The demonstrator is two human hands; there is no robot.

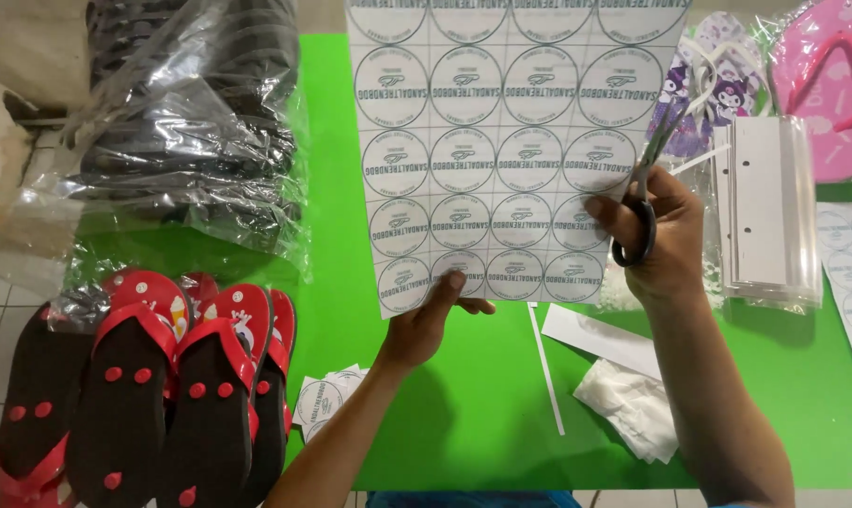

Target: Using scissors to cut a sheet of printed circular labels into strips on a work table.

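Paper label sheet (501,141) hangs at twelve o'clock, left hand (426,325) pinching its bottom edge, right hand (656,235) gripping scissors (644,188) at its right edge. Few cut labels (327,400) lie at seven o'clock; most remain uncut.

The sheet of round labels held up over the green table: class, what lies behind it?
Behind the label sheet, only green table shows around its edges; whatever lies directly behind is covered. The scissors overlap its right edge.

Bright, even light fell from above; glare streaked the plastic bags (191,141), soft arm shadows lay on the green counter (482,404), and the edges bowed slightly.
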